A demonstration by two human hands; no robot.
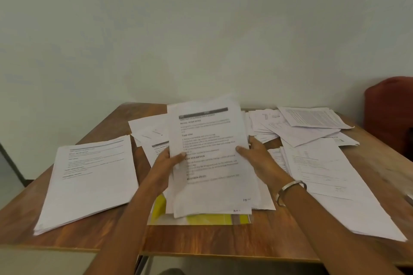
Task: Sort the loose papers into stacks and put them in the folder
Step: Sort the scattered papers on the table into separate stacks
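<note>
Both hands hold a bundle of printed pages (210, 163) tilted up over the middle of the table. My left hand (167, 163) grips its left edge, thumb on the front. My right hand (257, 154) grips its right edge, with a metal bangle on that wrist. A yellow folder (201, 219) lies flat under the bundle's lower end, mostly hidden. A neat stack of papers (89, 183) lies on the left. Loose sheets (308, 127) are scattered at the back right, and a spread pile (330, 178) lies on the right.
The wooden table (223, 241) stands against a pale wall. More sheets (147, 129) lie behind the held bundle. A red-brown chair back (391, 109) stands at the far right. The table's front edge runs just below the folder.
</note>
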